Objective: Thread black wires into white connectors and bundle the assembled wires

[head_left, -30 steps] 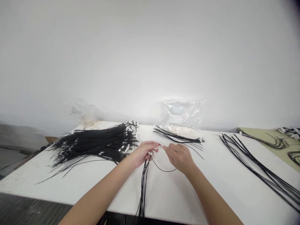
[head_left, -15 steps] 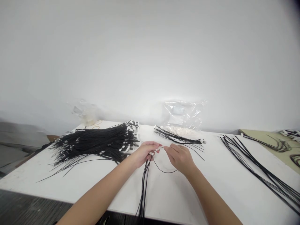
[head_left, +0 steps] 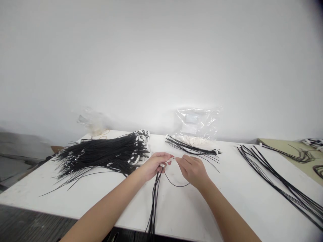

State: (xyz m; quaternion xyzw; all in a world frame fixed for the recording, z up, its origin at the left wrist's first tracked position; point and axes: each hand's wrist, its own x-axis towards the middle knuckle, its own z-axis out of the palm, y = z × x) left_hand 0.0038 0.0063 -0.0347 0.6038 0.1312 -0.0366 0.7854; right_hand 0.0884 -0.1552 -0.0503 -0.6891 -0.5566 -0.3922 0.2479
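Note:
My left hand (head_left: 156,164) is closed, pinching a small white connector (head_left: 170,161) at its fingertips. A second white connector (head_left: 162,165) sits lower in the same hand, and a bundle of black wires (head_left: 154,201) hangs from there past the table's front edge. My right hand (head_left: 190,168) is closed on the end of a single black wire, its tip pointing at the connector in my left fingers. One thin black wire (head_left: 176,185) loops below between the hands. Whether the tip is inside the connector I cannot tell.
A large pile of black wires (head_left: 101,151) with white connectors lies left on the white table (head_left: 121,205). Behind my hands are a wired bundle (head_left: 191,148) and a clear bag (head_left: 198,124) of small white parts. Longer black wires (head_left: 277,181) stretch along the right.
My right hand has shifted very slightly left, nearer the left fingertips. The left hand stays almost in place, and the hanging wires have barely moved.

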